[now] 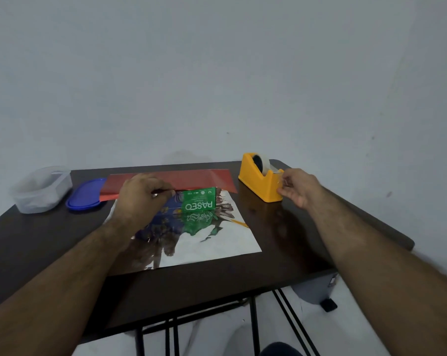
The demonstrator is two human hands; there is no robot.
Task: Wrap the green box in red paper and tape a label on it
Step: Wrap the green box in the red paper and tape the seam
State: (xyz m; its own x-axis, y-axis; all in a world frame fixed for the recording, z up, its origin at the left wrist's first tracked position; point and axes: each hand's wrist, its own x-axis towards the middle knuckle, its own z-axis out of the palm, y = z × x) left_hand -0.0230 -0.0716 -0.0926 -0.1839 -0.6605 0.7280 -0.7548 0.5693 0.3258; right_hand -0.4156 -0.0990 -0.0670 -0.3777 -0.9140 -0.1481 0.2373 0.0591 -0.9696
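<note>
The green box (199, 199), printed PASEO, stands on a shiny sheet (212, 242) whose silver underside mirrors it. The sheet's far part shows red (191, 179) and is folded over the box's top. My left hand (142, 195) presses that red edge down against the left end of the box, fingers curled. My right hand (295, 187) is at the front of the yellow tape dispenser (259, 179), thumb and fingers pinched on the clear tape end at its cutter. No label is in view.
A clear plastic container (41, 188) and its blue lid (87, 195) lie at the table's far left. The dark wooden table (217, 286) has black metal legs. A grey bin (317, 289) stands on the floor under the right side.
</note>
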